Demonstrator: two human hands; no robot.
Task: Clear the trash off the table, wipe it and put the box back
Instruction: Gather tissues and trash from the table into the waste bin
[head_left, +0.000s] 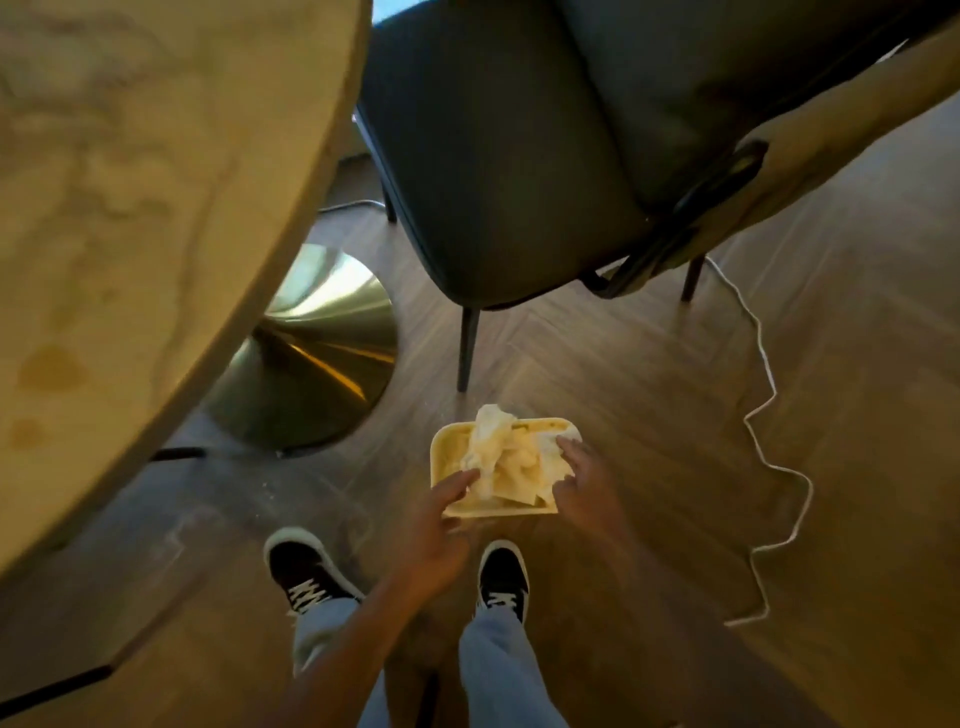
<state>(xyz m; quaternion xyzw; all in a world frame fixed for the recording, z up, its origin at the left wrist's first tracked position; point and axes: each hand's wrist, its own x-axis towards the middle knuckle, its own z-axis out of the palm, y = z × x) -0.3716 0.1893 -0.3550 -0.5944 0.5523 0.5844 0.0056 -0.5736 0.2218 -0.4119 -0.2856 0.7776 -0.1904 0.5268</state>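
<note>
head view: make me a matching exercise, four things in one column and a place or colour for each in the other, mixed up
Things:
1. bin
2. chair
3. cord
4. table base

Descriptions:
A. shiny gold, under the tabletop
B. white, snaking over the floor on the right
C. pale yellow, on the floor, stuffed with crumpled paper
D. dark upholstery, thin dark legs

Pairs: 1-C, 2-D, 3-B, 4-A
</note>
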